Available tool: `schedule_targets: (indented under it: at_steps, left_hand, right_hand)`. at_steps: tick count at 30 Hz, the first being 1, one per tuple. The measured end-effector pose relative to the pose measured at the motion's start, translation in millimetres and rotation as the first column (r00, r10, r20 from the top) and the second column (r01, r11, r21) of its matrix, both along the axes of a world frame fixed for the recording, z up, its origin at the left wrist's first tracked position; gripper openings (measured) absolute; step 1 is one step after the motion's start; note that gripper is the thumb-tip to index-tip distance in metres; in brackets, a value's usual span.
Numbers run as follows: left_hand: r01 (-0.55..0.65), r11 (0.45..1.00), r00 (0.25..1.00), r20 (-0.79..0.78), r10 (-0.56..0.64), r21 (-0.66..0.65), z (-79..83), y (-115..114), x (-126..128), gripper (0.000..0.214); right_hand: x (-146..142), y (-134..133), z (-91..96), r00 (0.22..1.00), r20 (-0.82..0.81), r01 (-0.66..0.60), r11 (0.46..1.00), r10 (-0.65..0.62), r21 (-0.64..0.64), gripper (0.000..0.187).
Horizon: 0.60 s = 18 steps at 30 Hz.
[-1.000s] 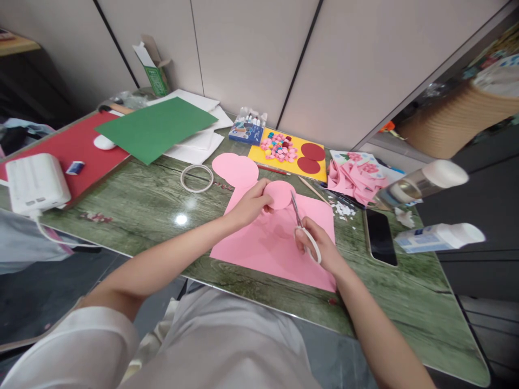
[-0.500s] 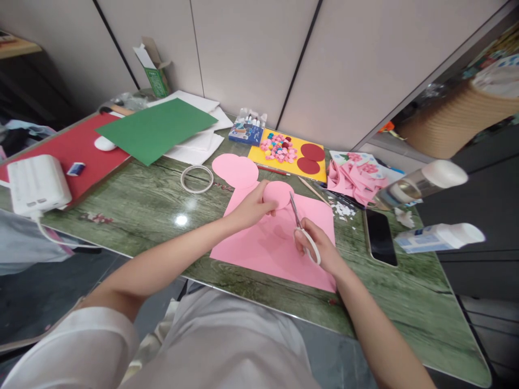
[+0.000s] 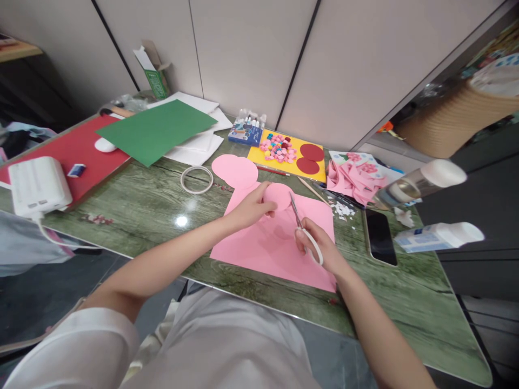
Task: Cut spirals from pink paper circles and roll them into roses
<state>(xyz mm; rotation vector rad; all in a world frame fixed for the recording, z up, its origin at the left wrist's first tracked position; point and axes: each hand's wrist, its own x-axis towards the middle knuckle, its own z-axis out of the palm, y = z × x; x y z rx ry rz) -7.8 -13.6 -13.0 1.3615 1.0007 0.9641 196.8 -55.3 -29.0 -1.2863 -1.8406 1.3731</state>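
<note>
My left hand [image 3: 256, 207] pinches a round piece of pink paper [image 3: 279, 195] by its left edge, above a larger pink sheet [image 3: 271, 254] lying on the table. White-handled scissors [image 3: 311, 246] are in my right hand [image 3: 320, 243], with fingers through the loops. Their blades meet the right edge of the round piece. Two pink paper circles [image 3: 241, 173] overlap just beyond my left hand, at the sheet's far left corner.
Green paper [image 3: 158, 129], a tape roll [image 3: 197, 179] and a white power bank [image 3: 38, 183] lie leftward. Pink scraps [image 3: 352, 181], a phone [image 3: 380, 236] and two bottles stand or lie rightward. Behind are a yellow sheet [image 3: 294, 167] with small pieces and a marker box [image 3: 247, 129].
The round pink piece is turned slightly in my left hand. The scissors' handles have shifted a little to the right; both hands otherwise stay in place.
</note>
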Motion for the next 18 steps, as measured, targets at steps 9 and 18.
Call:
schedule_targets:
  at_steps: [9, 18]
  left_hand:
    - [-0.052, 0.998, 0.997, 0.052, 0.05, 0.026, -1.0, 3.2, -0.4, 0.012]
    - [-0.03, 0.999, 0.997, 0.069, 0.031, -0.01, 4.0, -1.5, -0.1, 0.009]
  right_hand:
    - [0.7, 0.8, -0.4, 1.0, -0.008, 0.006, 1.0, -0.006, -0.019, 0.028]
    - [-0.7, 0.5, 0.4, 1.0, -0.001, 0.015, 1.0, -0.015, -0.017, 0.028]
